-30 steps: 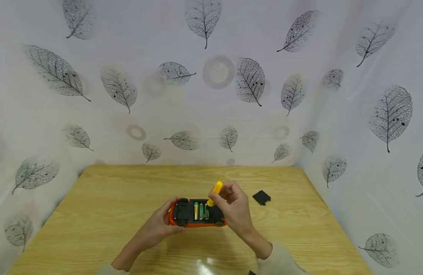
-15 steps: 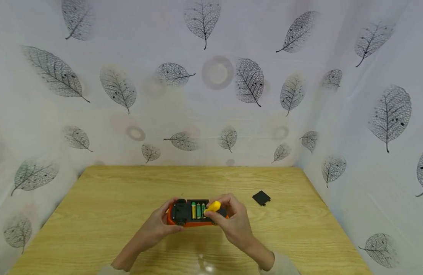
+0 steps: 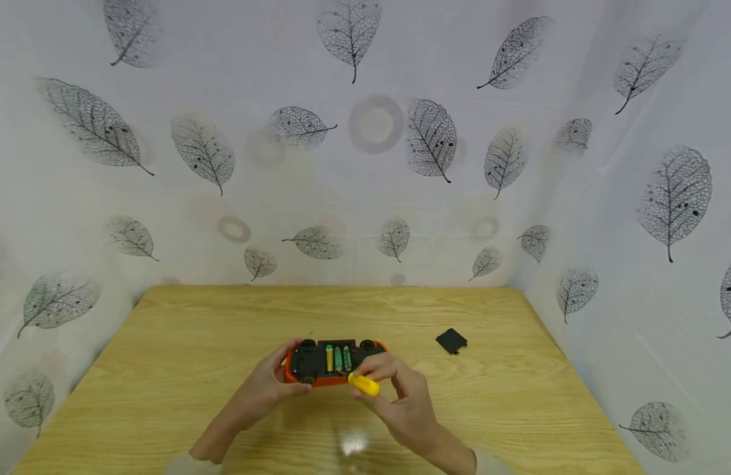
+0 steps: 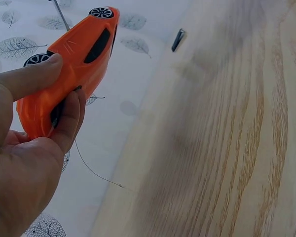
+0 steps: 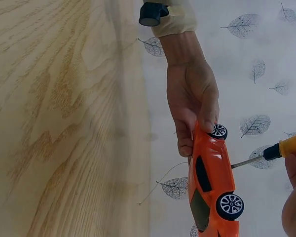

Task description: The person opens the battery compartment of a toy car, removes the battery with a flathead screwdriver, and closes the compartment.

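Note:
In the head view an orange toy car point(image 3: 324, 380) is held wheels up over the table. Its black underside shows several batteries point(image 3: 338, 358) in an uncovered compartment. My left hand point(image 3: 263, 390) grips the car's left end, thumb on the near side. The left wrist view shows that thumb close to a wheel point(image 4: 38, 59). My right hand point(image 3: 406, 402) pinches a screwdriver point(image 3: 363, 384) by its yellow handle. In the right wrist view the screwdriver's metal shaft point(image 5: 247, 161) reaches the car's underside edge, between the wheels. Its tip is hidden there.
A black battery cover point(image 3: 452, 341) lies on the wooden table point(image 3: 223, 316) to the right of the car. From the car hangs a thin wire point(image 4: 91, 170). Leaf-patterned cloth point(image 3: 377, 198) stands behind the table and along its sides.
My right hand has brought the screwdriver from the compartment's right side to its near edge, its handle now tilted toward me. The car has shifted slightly left in my left hand.

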### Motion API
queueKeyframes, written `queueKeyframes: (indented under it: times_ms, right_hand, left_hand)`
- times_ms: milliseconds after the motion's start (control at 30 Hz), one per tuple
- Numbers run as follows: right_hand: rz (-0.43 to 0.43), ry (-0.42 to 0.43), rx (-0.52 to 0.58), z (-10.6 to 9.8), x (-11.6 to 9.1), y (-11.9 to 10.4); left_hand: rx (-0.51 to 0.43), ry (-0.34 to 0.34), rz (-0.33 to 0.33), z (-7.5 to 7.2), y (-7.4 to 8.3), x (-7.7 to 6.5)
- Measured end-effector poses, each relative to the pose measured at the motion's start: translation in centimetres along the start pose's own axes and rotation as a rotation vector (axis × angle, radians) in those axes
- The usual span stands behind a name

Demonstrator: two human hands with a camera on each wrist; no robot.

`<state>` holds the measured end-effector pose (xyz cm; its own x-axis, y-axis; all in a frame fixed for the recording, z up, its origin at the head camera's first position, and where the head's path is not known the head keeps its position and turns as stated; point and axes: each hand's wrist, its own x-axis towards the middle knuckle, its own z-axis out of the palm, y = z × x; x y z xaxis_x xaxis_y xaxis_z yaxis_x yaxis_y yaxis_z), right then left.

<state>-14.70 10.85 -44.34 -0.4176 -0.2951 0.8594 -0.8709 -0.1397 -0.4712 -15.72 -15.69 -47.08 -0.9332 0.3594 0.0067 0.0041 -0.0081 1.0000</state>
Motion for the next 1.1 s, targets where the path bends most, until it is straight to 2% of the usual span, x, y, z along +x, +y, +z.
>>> queueKeyframes:
  times_ms: [267,500,700,800,900,1100]
  right_hand:
    - [-0.099,-0.03,-0.054,0.1,-0.2,-0.6]
    - [-0.057,0.005,-0.013,-0.1,-0.2,-0.3]
    - [-0.081,0.086,0.026,-0.4,0.0,-0.4]
    - [-0.039,0.158,0.078,-0.9,0.4,-0.4]
    - [0.039,0.233,0.096,-1.6,0.9,-0.3]
    - [0.151,0.31,0.024,-3.0,1.9,0.4]
  left_hand:
    - [-0.022,-0.01,0.015,0.0,-0.1,0.0]
    - [-0.002,-0.019,0.004,-0.2,0.0,0.0]
    - [-0.008,-0.023,-0.013,-0.2,0.2,-0.1]
    - [-0.001,-0.017,-0.013,-0.2,0.3,-0.1]
    - [-0.004,-0.02,-0.004,-0.2,0.3,-0.2]
    - [-0.038,-0.057,0.021,0.0,0.4,-0.5]
